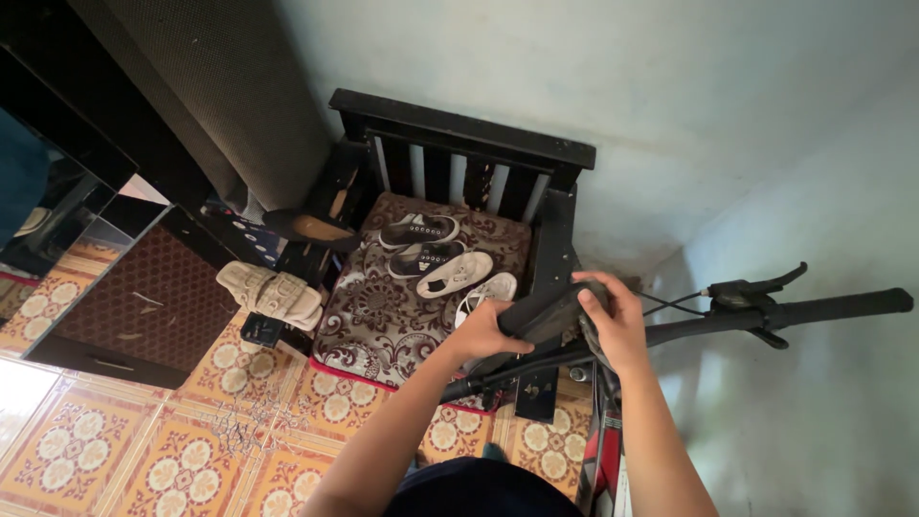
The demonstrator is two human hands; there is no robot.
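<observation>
Two hands grip a dark folded cloth over the bicycle handlebar point(766, 316), left hand point(483, 333) clasping its near end, right hand point(613, 321) curled around its top, the cloth point(541, 316) partly hidden beneath their fingers.

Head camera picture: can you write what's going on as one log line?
left hand: grips dark bag | right hand: grips same bag, above bike handlebar | nearby: shoes on patterned chair cushion
</observation>
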